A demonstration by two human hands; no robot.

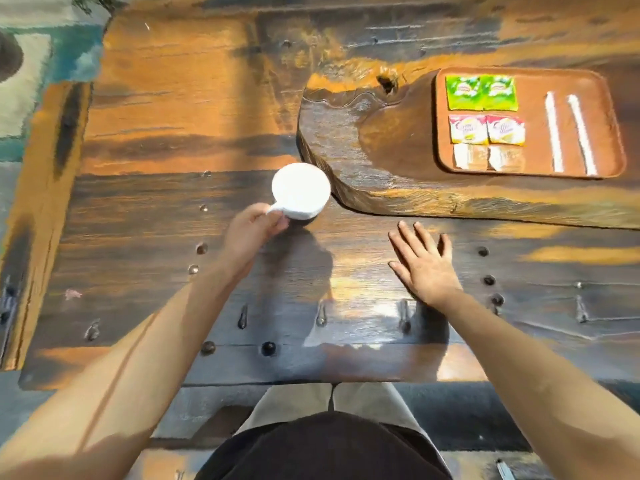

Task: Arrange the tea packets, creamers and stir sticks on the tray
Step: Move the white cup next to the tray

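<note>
A brown tray (609, 98) lies at the far right on a raised wooden slab. On its left side sit two green tea packets (481, 92), below them two red and yellow creamer packets (487, 129), and two pale packets (488, 158) at the near edge. Two white stir sticks (554, 131) lie side by side on its right half. My left hand (252, 230) grips the handle of a white mug (300, 190) on the table, left of the slab. My right hand (424, 261) rests flat with fingers spread on the table, empty.
The thick wooden slab (381, 188) rises above the dark plank table (173, 237), which has metal studs. A rug (31, 81) shows beyond the table's left edge. My lap is at the near edge.
</note>
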